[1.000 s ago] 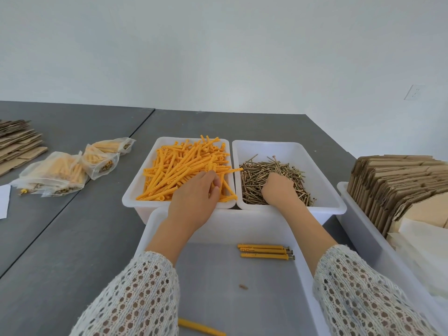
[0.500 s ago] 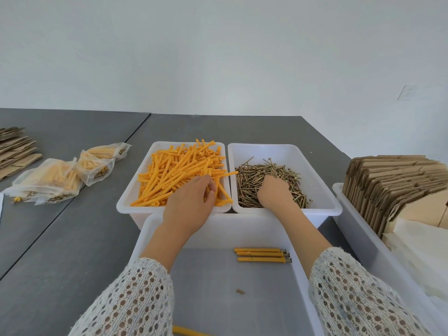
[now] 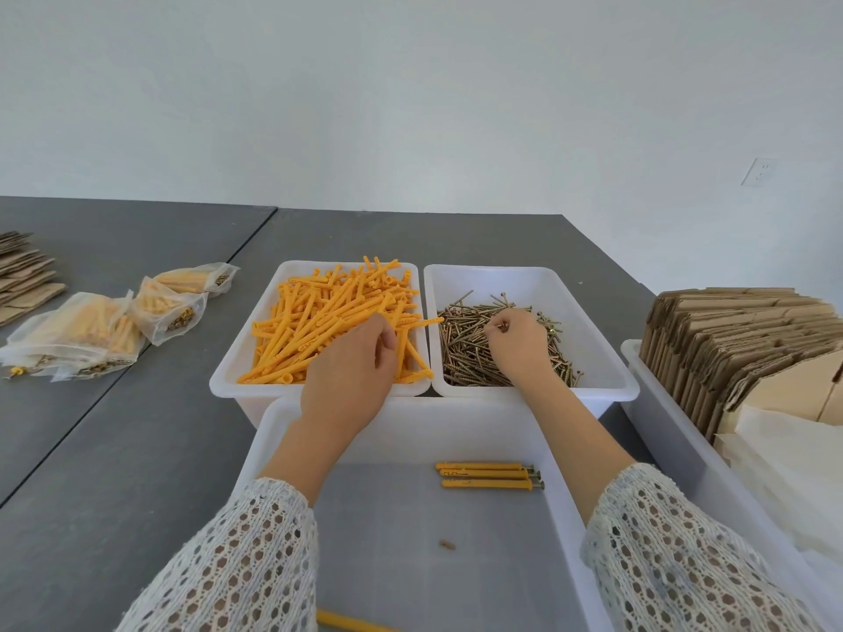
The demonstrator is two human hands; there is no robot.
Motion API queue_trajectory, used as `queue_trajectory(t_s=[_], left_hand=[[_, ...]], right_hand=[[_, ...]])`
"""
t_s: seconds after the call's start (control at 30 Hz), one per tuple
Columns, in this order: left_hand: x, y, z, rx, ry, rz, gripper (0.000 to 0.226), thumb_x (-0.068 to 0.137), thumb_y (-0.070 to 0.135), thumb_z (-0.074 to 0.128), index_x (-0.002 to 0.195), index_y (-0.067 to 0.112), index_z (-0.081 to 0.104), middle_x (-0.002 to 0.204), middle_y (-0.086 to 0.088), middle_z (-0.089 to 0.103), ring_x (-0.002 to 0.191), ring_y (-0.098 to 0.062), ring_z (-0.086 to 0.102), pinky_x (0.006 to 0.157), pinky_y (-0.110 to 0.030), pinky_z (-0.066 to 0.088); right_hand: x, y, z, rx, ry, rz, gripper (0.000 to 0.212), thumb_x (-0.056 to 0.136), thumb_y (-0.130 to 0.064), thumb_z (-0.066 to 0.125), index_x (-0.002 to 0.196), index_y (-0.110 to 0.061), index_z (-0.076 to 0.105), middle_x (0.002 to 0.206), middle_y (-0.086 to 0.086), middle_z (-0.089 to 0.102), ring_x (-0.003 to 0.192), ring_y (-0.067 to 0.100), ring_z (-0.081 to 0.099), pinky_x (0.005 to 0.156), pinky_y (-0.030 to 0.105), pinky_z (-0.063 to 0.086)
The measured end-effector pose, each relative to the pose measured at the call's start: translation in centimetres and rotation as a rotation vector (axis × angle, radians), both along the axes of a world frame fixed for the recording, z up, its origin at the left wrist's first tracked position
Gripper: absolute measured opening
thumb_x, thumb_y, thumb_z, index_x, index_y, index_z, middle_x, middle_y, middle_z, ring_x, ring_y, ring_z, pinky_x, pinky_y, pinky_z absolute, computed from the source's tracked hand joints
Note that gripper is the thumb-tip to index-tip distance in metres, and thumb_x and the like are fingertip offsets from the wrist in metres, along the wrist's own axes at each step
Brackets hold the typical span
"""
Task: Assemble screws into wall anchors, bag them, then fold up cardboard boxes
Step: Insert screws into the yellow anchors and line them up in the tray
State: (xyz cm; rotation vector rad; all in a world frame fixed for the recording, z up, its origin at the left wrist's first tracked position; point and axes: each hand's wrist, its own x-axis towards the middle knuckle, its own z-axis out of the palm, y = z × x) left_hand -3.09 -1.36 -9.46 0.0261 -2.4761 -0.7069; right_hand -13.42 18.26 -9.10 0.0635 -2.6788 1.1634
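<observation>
Orange wall anchors (image 3: 319, 321) are heaped in the far left tub (image 3: 237, 380), long axes mostly running near-left to far-right. One is pinched by the left hand (image 3: 351, 371), tip pointing right. Screws (image 3: 465, 353) fill the right tub (image 3: 606, 376); the right hand (image 3: 517, 344) is curled over them, a screw seemingly pinched. Three assembled anchors (image 3: 488, 475) lie crosswise in the near tray (image 3: 565, 517).

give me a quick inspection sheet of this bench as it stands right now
surface: dark grey tabletop, seam on left
job's things: white bin of orange plastic wall anchors; white bin of brass screws; three assembled anchors in near white tray; flat brown cardboard boxes in right bin
clutter: filled clear bags at left
grippers: left hand on anchors; right hand pinching in screws
cables: nothing seen
surroundings: white wall, outlet
</observation>
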Motion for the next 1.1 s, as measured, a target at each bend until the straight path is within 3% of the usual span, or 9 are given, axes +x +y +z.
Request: queue_trajectory(t_s=[0.13,0.3,0.43,0.6,0.77,1.1], left_hand=[[-0.2,0.1,-0.1,0.047,0.023,-0.068,0.014,0.093,0.018,0.052,0.09,0.032,0.049,0.072,0.014,0.058,0.058,-0.007,0.054,0.047,-0.028,0.043],[-0.5,0.0,-0.3,0.067,-0.017,-0.135,0.026,0.097,0.023,0.057,0.12,0.035,0.053,0.081,0.022,0.058,0.069,0.001,0.058,0.057,-0.028,0.049],[-0.7,-0.1,-0.4,0.064,-0.026,-0.154,0.02,0.096,0.021,0.061,0.107,0.036,0.067,0.076,0.029,0.058,0.07,0.006,0.056,0.06,-0.019,0.043],[-0.8,-0.1,-0.4,0.068,-0.044,-0.149,0.02,0.095,0.02,0.063,0.104,0.036,0.069,0.075,0.03,0.057,0.071,0.006,0.054,0.062,-0.018,0.043],[-0.7,-0.1,-0.3,0.062,-0.047,-0.143,0.018,0.095,0.021,0.063,0.103,0.035,0.07,0.074,0.03,0.057,0.07,0.007,0.054,0.061,-0.019,0.043],[-0.4,0.0,-0.1,0.068,-0.049,-0.145,0.016,0.094,0.022,0.063,0.095,0.037,0.069,0.076,0.025,0.06,0.071,0.0,0.059,0.065,-0.034,0.054]], right_hand=[[0.1,0.2,0.8,-0.332,-0.028,-0.02,0.014,0.093,-0.013,0.058,0.081,-0.018,0.064,0.074,-0.001,0.06,0.064,0.013,0.05,0.071,0.029,0.046],[0.9,-0.5,1.8,-0.82,-0.157,0.07,0.015,0.094,-0.013,0.062,0.079,-0.012,0.062,0.067,0.001,0.055,0.054,0.013,0.047,0.057,0.027,0.046],[1.3,-0.7,2.1,-1.05,-0.204,0.141,0.017,0.097,-0.012,0.056,0.081,-0.01,0.061,0.065,0.002,0.057,0.052,0.013,0.049,0.052,0.026,0.046],[1.6,-1.2,2.3,-1.102,-0.167,0.154,0.023,0.105,-0.014,0.042,0.086,-0.009,0.055,0.061,0.003,0.061,0.052,0.013,0.053,0.053,0.024,0.048],[1.9,-1.7,2.4,-1.057,-0.125,0.135,0.023,0.105,-0.012,0.04,0.086,-0.008,0.054,0.061,0.004,0.059,0.052,0.014,0.053,0.051,0.023,0.048],[2.7,-3.0,2.4,-0.756,-0.164,0.375,0.021,0.103,-0.011,0.043,0.086,-0.007,0.055,0.065,0.007,0.061,0.053,0.019,0.052,0.057,0.029,0.047]])
